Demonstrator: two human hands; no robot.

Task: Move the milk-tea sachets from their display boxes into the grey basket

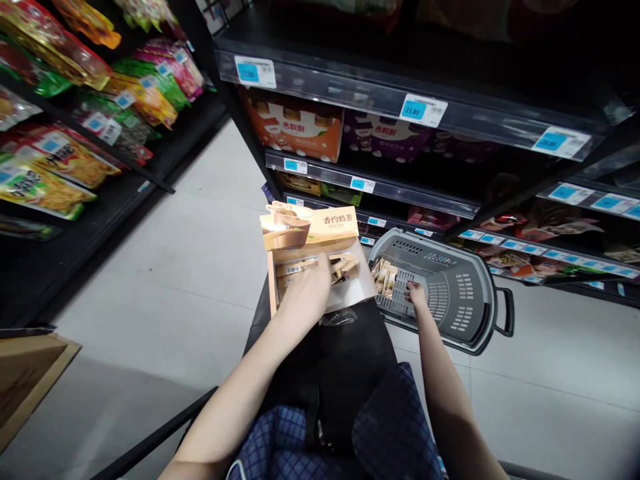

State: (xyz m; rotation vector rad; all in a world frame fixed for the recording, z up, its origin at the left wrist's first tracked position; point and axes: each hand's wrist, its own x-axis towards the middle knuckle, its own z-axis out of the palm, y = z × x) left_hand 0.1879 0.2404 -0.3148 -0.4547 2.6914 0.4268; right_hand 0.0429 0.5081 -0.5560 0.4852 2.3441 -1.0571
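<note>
An open cardboard display box [316, 230], printed with a cup of milk tea, rests on my lap. Its lid flap stands up at the back, and slim milk tea sachets [295, 268] lie inside. My left hand [309, 283] reaches into this box with its fingers curled around a sachet; the fingertips are partly blurred. Down to the right, my right hand [415, 293] is inside a grey shopping basket [457, 293], fingers a little apart and nothing visible in them. Several sachets [385, 277] lie together in the basket, just left of that hand.
Dark shelves with price labels [423, 110] and boxed drinks [295, 127] rise in front. Bagged snacks [55, 157] fill the left shelf. A brown carton [35, 380] stands on the tiled floor [200, 267] at lower left. The basket's handle [506, 312] points right.
</note>
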